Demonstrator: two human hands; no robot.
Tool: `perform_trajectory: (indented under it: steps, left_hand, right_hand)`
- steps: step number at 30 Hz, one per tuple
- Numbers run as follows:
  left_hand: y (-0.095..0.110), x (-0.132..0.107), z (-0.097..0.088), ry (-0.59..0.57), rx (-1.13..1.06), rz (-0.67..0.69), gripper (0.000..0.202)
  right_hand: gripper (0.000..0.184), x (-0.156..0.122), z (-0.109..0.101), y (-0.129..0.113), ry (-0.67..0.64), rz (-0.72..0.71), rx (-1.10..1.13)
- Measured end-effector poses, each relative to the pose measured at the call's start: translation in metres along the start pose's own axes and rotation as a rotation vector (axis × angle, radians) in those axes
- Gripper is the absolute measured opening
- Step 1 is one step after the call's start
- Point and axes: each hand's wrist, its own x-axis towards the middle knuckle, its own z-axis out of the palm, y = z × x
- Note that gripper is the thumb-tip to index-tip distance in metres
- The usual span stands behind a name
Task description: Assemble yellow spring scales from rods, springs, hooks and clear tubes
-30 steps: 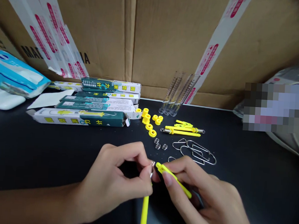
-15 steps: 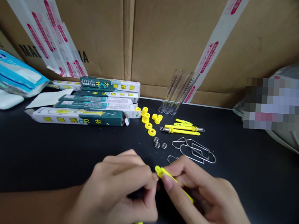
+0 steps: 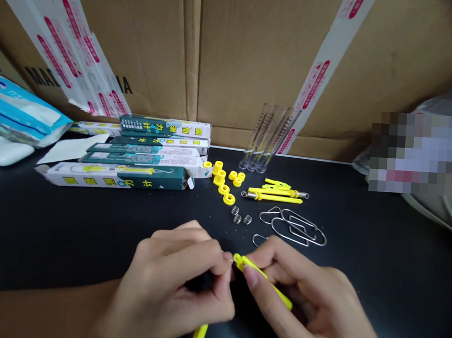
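Note:
My right hand (image 3: 302, 296) pinches a slim yellow plastic piece (image 3: 267, 281) with a small holed tip between thumb and fingers. My left hand (image 3: 180, 283) is closed, and a yellow plastic rod (image 3: 199, 336) sticks out below it. A tiny metallic bit shows at the left fingertips, close to the holed tip; its kind and whether the two touch are unclear. Beyond my hands lie several small springs (image 3: 237, 219), large wire clips (image 3: 294, 232) and yellow rods with springs on them (image 3: 280, 198). Yellow rings and caps (image 3: 223, 190) are grouped to their left.
Clear tubes with markings (image 3: 257, 163) stand upright at the back against a cardboard box (image 3: 232, 62). Narrow printed boxes (image 3: 118, 176) lie stacked at the left. A blue packet (image 3: 23, 110) is at the far left of the black tabletop (image 3: 45, 239).
My left hand has shifted slightly left, leaving a bit more space between its fingertips and the yellow piece's tip. More of the rod below it shows. My right hand has barely moved.

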Motion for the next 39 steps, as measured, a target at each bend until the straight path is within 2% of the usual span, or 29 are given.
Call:
perform_trajectory:
  steps: [5,12,18,27,34,39]
  left_hand:
    - [0.0,0.002,0.0,0.005,0.025,0.021,0.026]
    - [-0.004,0.001,-0.001,-0.064,0.052,0.039,0.026]
    - [-0.007,0.002,0.0,-0.041,0.116,0.009,0.022]
    - [-0.009,0.0,0.003,0.016,0.08,-0.007,0.021]
    - [-0.011,-0.001,0.003,-0.036,0.108,0.021,0.023]
    - [-0.011,-0.001,0.002,-0.079,0.123,0.043,0.025]
  right_hand:
    - [0.035,0.002,-0.001,-0.002,-0.001,0.0,-0.02]
    - [0.031,0.001,0.0,0.0,-0.057,0.055,0.027]
    - [0.029,0.005,-0.003,0.002,-0.078,0.034,0.016]
    - [0.02,0.003,-0.004,0.007,-0.039,-0.154,-0.121]
    - [0.018,0.003,0.002,0.016,0.067,-0.377,-0.335]
    - [0.018,0.004,-0.001,0.019,0.046,-0.419,-0.439]
